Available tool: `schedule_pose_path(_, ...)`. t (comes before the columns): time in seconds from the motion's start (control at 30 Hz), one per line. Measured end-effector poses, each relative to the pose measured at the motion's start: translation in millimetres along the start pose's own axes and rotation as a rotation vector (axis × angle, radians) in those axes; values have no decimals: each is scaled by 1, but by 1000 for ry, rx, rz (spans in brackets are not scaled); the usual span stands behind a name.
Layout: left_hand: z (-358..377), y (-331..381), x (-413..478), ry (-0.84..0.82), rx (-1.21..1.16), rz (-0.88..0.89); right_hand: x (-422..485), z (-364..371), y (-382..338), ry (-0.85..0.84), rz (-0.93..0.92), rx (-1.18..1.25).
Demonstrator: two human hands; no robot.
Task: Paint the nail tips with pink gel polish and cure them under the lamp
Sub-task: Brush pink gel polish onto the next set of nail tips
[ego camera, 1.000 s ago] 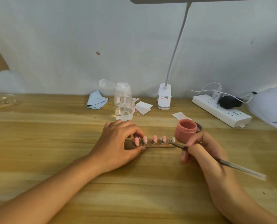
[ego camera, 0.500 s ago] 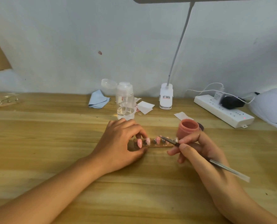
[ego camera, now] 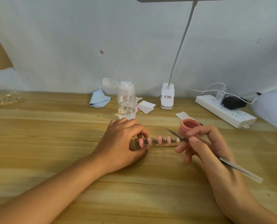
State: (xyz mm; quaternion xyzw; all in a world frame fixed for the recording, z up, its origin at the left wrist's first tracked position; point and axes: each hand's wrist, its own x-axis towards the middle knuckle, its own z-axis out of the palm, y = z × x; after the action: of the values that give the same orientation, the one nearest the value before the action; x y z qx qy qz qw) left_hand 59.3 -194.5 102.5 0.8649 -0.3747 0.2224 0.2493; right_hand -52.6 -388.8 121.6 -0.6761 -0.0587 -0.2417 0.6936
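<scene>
From the head view, the left forearm came in from the lower left and lay along the wooden table [ego camera: 53, 143], the left hand [ego camera: 123, 143] resting on its outer edge with the fingers curled. The thumb and forefinger pinched the left end of the wooden holder strip [ego camera: 160, 145], the thumb at the near edge and the forefinger at the far edge. The strip lay flat at the middle of the table, and the nail tips [ego camera: 158, 139] stood along it in a row, most of them pink; the colour of the one at the right end was too blurred to judge. The right forearm entered from the lower right, and the right hand [ego camera: 210, 146] gripped the brush [ego camera: 241, 169] like a pen between thumb and forefinger. Its other fingers were folded underneath, their tips just beside the right end of the strip. The brush handle slanted down to the right past the wrist, while its point hung above the strip's right end, beside the open pink gel jar [ego camera: 189, 126] and clear of the nail tips. The white curing lamp [ego camera: 273, 107] sat at the far right edge, well apart from the strip.
</scene>
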Motion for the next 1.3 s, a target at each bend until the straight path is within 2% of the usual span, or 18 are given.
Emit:
schedule_pose_path(0.37, -1, 3, 0, 16, 11, 11, -1, 8, 6, 36, 119, 74)
schedule_pose_path(0.97, -2, 4, -1, 14, 17, 9, -2, 8, 11, -39, 79, -33)
schedule_pose_path(1.17, -1, 2, -1, 5, 14, 3, -1, 5, 5, 98, -91, -54)
schedule_pose_path(1.3, -1, 0, 0, 14, -26, -3, 4, 0, 8, 127, -245, -291)
